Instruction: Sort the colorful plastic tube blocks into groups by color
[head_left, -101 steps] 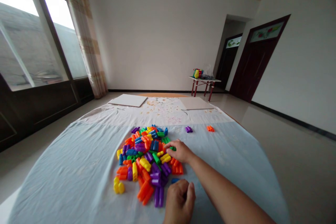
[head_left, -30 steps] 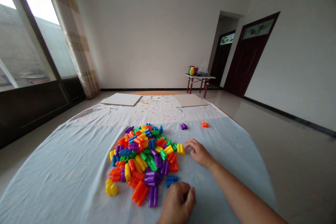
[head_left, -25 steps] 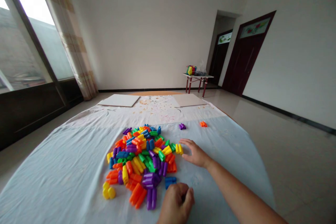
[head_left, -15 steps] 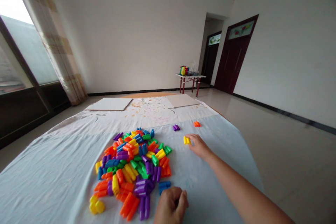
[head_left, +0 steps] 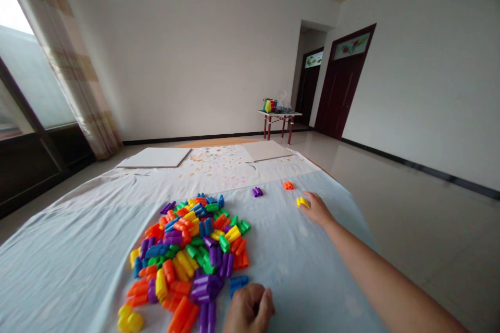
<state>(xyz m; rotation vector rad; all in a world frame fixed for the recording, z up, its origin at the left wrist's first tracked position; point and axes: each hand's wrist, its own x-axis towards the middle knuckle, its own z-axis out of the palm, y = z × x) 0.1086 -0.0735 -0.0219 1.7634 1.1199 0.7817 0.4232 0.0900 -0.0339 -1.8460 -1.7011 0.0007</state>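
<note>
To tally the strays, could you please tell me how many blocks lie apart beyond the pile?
3: a purple block just beyond the pile, an orange block right of it, and a yellow block at the fingertips of the right hand.

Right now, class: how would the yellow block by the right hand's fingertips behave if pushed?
The yellow block looks like rigid moulded plastic: probably stiff and light. Its rounded lobes may let it roll. The soft cloth would likely slow it.

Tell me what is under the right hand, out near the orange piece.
The right hand lies over the pale blue cloth, its fingertips gripping a yellow block that sticks out on its left. Anything else beneath the palm is covered.
</note>
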